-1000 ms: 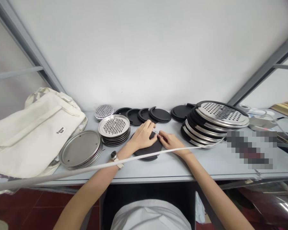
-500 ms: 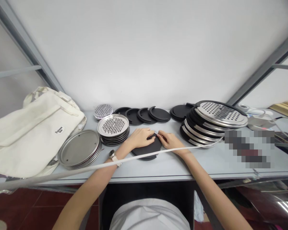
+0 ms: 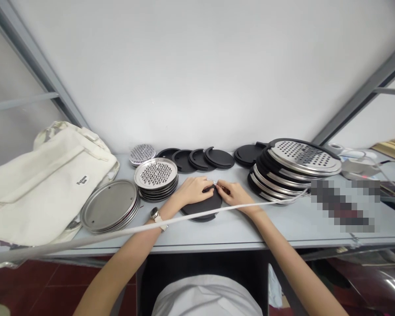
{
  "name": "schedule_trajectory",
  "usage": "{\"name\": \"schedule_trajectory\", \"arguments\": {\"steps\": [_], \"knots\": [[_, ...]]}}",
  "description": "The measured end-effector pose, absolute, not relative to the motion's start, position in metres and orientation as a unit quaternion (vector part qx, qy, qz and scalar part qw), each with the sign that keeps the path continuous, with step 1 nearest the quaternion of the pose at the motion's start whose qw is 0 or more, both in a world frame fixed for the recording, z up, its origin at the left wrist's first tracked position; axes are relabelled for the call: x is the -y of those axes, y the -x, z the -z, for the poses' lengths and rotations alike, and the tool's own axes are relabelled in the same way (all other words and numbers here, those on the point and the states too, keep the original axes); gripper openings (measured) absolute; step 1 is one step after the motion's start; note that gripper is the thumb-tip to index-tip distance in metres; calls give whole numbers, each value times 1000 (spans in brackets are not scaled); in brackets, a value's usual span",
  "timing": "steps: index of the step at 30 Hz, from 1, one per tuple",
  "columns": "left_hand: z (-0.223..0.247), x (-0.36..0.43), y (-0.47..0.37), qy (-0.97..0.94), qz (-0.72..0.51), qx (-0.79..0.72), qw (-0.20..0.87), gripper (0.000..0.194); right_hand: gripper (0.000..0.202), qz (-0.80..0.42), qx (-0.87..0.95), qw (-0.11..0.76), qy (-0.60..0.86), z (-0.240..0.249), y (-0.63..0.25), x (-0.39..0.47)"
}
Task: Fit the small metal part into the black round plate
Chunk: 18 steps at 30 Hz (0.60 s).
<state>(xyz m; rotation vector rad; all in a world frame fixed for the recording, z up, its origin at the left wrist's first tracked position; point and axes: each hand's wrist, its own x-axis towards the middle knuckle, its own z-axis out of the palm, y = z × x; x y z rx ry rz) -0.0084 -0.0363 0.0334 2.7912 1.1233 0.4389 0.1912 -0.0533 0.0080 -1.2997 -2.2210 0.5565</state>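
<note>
A black round disc (image 3: 206, 206) lies on the table in front of me, with a notch in its rim at the lower right. My left hand (image 3: 195, 191) grips the disc's far left part, its thumb and fingers closing round the edge. On the far side of the same disc, my right hand (image 3: 233, 193) pinches a small shiny metal piece (image 3: 214, 182), too small to name exactly. The fingertips of both hands nearly meet there. Left of my left hand stands a stack of round grater plates (image 3: 156, 172) with black undersides.
Plain metal discs (image 3: 110, 206) are piled at left, beside a cream bag (image 3: 49, 188). More black discs (image 3: 219, 158) lie along the wall. A tall stack of perforated plates (image 3: 304, 156) stands at right. A white bar (image 3: 181, 217) crosses before my forearms.
Both hands hold nearly the same place on the black disc; the right fingertips have shifted slightly at the metal piece. The view has moved a little.
</note>
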Motion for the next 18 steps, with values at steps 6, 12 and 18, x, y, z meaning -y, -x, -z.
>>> {"name": "schedule_trajectory", "arguments": {"steps": [6, 12, 18], "knots": [[-34, 36, 8, -917, -145, -369, 50, 27, 25, -212, 819, 257, 466, -9, -192, 53], [-35, 37, 8, -915, -141, -374, 57, 27, 24, -169, 828, 234, 482, -5, -190, 52], [-35, 38, 7, -913, -139, -379, 60, 27, 24, -156, 834, 230, 476, -5, -190, 51]]}}
